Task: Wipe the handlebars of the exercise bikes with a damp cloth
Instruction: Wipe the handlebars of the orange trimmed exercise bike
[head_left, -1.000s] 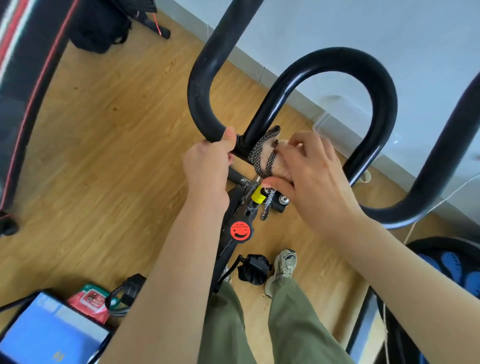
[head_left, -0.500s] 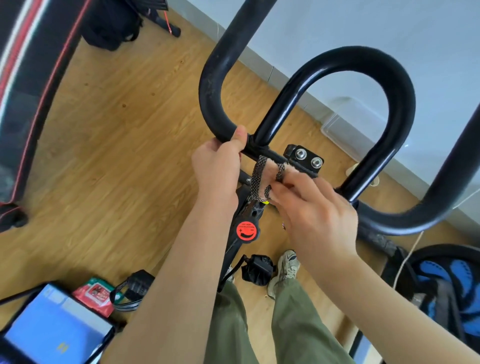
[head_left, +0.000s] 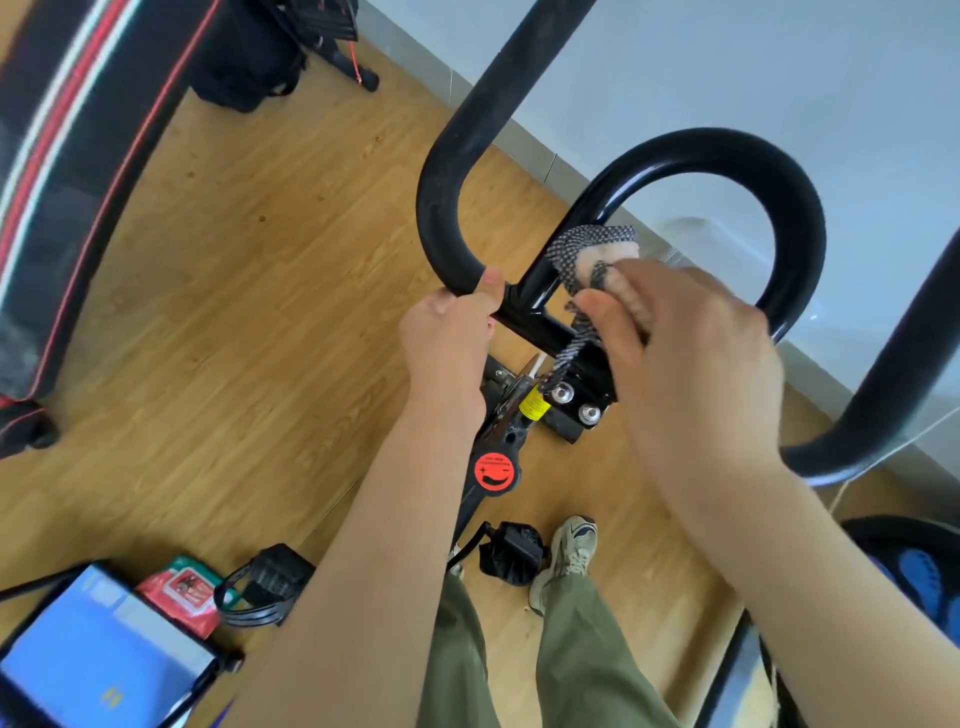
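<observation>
The black tubular handlebar (head_left: 769, 176) of an exercise bike loops in front of me. My left hand (head_left: 449, 338) grips the left bend of the bar near its centre joint. My right hand (head_left: 680, 364) holds a cream cloth with a black-and-white checked border (head_left: 587, 252), pressed against the lower left leg of the middle loop, just above the clamp. A strip of the cloth hangs down over the clamp bolts (head_left: 574, 402).
A red resistance knob (head_left: 496, 472) sits below the clamp. A pedal (head_left: 511, 553) and my shoe (head_left: 569, 558) are on the wooden floor. At lower left lie a blue-screen tablet (head_left: 88, 660) and a red packet (head_left: 184, 592). A dark striped machine (head_left: 67, 171) stands at left, a white wall ahead.
My right hand has moved with the cloth up from the centre joint onto the left leg of the middle loop. The left hand keeps its grip in the same place.
</observation>
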